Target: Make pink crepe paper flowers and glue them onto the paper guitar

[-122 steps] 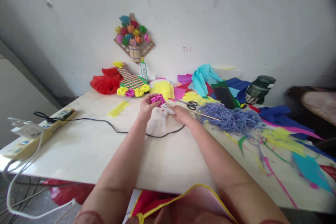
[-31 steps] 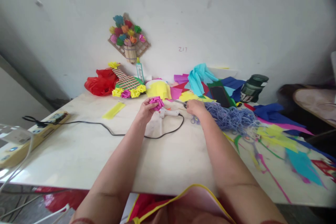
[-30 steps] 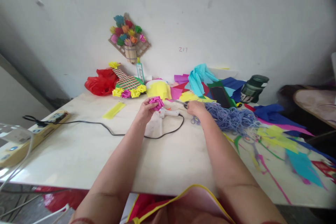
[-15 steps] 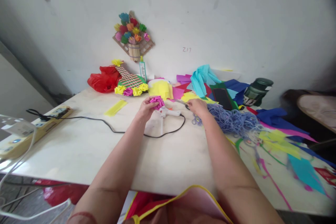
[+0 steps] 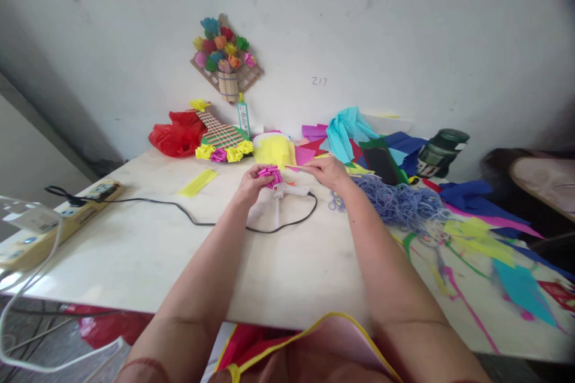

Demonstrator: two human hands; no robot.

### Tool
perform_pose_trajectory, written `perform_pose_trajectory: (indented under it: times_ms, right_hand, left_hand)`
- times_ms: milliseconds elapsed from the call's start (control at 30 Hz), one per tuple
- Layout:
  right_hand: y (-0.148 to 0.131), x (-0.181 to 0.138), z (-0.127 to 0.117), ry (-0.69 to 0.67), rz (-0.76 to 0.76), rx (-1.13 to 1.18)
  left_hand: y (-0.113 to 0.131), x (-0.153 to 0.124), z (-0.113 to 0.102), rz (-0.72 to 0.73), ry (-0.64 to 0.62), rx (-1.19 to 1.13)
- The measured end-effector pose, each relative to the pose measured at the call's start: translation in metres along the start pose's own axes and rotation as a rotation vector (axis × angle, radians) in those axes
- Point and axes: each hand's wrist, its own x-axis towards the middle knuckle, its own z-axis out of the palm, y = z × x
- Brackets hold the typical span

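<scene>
My left hand (image 5: 254, 182) is closed, pinching a magenta crepe-paper flower (image 5: 270, 176) between thumb and fingers. My right hand (image 5: 331, 172) is wrapped round a pair of scissors; the slim blades (image 5: 297, 167) point left towards the flower, with a small gap between. Its handles are hidden in the fingers. Just below the flower, a white glue gun (image 5: 291, 190) lies on the table, its black cord curving away to the left.
A yellow power strip (image 5: 92, 196) and a yellow paper strip (image 5: 198, 182) lie left. Behind stand a flower-trimmed guitar-shaped craft (image 5: 221, 134) and a glue bottle (image 5: 243, 116). Tangled blue string (image 5: 399, 203), a phone (image 5: 381, 166), coloured paper (image 5: 353, 131) and a dark green jar (image 5: 442, 152) fill the right.
My right hand has moved slightly left and up, bringing the scissors closer to the flower. My left hand keeps its pinch on the flower, nearly in the same place.
</scene>
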Motion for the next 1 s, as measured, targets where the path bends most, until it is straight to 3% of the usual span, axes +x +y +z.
perform_pose_trajectory:
  times_ms: [1000]
  right_hand:
    - [-0.0039,0.0004,0.0053,-0.011,0.009,-0.172]
  left_hand:
    - [0.0012,-0.0031,0.0021,-0.006,-0.056,0.043]
